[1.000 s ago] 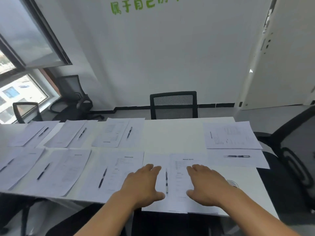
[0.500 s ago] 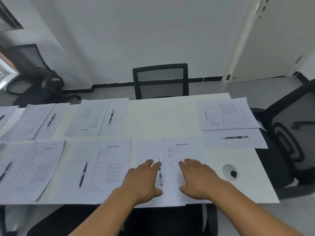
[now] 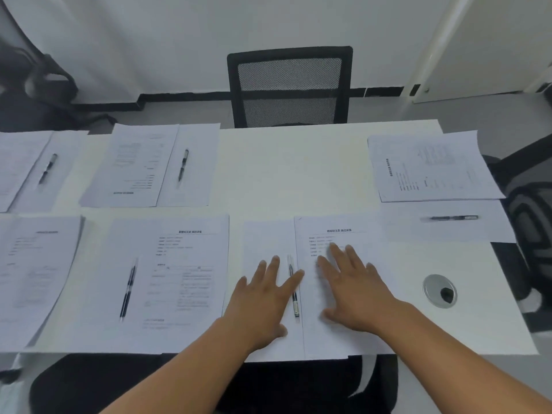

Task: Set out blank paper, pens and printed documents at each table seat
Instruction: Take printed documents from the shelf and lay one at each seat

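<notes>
we have our left hand lying flat with the fingers straight and spread on the blank sheet at the near seat, gripping nothing. our right hand lies the same way, flat and spread, on the printed document that overlaps the blank sheet's right edge. a pen lies between the two hands, on the blank sheet right beside the printed document's left edge; our left forefinger reaches over to it, though we cannot tell if it touches. taking this pen as our mark: to its left sits another seat's printed page with its own pen. beyond it, across the white table, stands a black mesh chair. to its right a round cable grommet is set into the table, and farther right and back a third pen rests on paper below a sideways document.
</notes>
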